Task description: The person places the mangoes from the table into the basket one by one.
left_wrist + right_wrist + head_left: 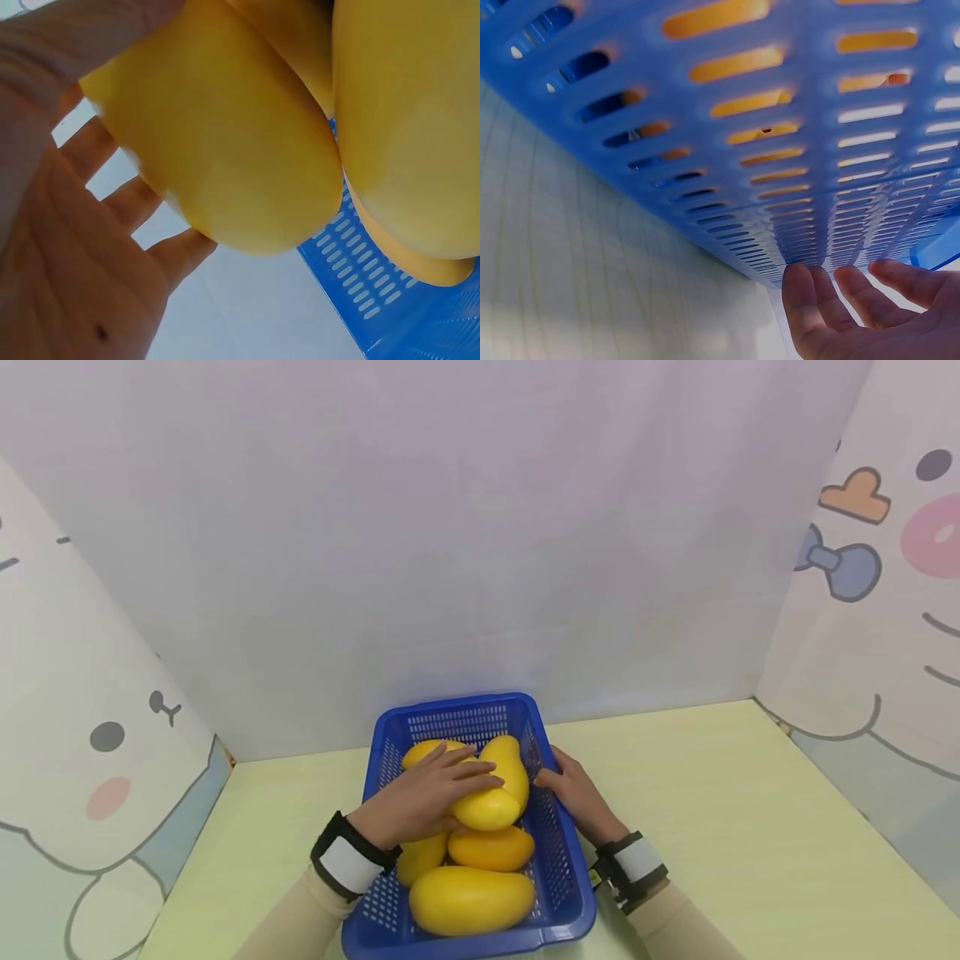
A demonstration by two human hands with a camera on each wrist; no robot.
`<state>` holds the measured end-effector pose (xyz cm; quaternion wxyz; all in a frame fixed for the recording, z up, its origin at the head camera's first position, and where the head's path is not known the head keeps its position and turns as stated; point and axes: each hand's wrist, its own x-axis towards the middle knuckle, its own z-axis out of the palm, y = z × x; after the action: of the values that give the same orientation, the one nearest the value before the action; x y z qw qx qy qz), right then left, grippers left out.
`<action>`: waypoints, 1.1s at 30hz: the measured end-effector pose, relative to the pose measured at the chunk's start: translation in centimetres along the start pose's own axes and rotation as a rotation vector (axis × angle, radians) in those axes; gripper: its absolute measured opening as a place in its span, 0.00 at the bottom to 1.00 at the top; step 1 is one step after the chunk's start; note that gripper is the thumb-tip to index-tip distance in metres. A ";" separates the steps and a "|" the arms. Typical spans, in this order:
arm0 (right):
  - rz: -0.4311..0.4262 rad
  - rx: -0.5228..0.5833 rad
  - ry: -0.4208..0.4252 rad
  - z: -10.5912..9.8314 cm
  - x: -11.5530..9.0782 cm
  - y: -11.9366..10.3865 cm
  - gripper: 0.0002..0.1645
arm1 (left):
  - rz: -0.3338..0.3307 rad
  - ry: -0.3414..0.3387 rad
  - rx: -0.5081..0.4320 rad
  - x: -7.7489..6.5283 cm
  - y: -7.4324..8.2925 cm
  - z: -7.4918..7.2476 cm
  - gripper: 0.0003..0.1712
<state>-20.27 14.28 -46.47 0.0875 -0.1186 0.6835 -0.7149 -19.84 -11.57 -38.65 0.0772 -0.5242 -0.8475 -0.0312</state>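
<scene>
A blue plastic basket with slotted walls holds several yellow mangoes. My left hand reaches over its left side and holds a mango on top of the others, fingers across its upper side. The left wrist view shows that mango between the thumb and the curled fingers, beside other mangoes. At the basket's right side, my right hand grips the rim with the thumb over the edge. In the right wrist view, its fingertips touch the outside of the slotted wall.
Around the held fruit lie a long mango at the near end, an orange-yellow mango behind it and an upright mango at the right. The basket stands on a pale green table before a white backdrop; cartoon-printed panels flank it.
</scene>
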 end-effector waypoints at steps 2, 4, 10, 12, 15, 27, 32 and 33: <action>-0.001 -0.001 0.000 0.0 0.0 0.0 0.34 | 0.005 0.003 0.003 0.0 0.0 0.0 0.43; -0.001 -0.002 0.000 0.0 0.0 0.1 0.35 | 0.010 0.006 0.005 0.0 0.0 0.1 0.43; -0.006 -0.007 0.007 -0.1 0.0 0.4 0.35 | 0.023 -0.008 0.004 0.1 0.0 0.4 0.42; -0.015 -0.007 0.008 -0.1 0.1 0.5 0.35 | 0.020 -0.019 0.000 0.1 0.0 0.4 0.42; -0.028 -0.005 0.009 -0.1 0.1 0.5 0.34 | 0.013 -0.030 -0.007 0.1 0.0 0.3 0.42; -0.011 0.026 -0.021 -0.1 0.0 0.2 0.34 | 0.018 -0.052 -0.001 0.0 0.0 0.3 0.43; -0.008 0.023 -0.008 -0.1 0.1 0.3 0.35 | 0.018 -0.063 -0.002 0.0 0.0 0.4 0.42; -0.009 0.019 -0.004 -0.1 0.1 0.3 0.35 | 0.016 -0.063 -0.002 0.1 0.0 0.4 0.42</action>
<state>-20.45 14.37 -46.80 0.0870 -0.1224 0.6760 -0.7215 -19.86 -11.45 -39.00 0.0502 -0.5319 -0.8452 -0.0148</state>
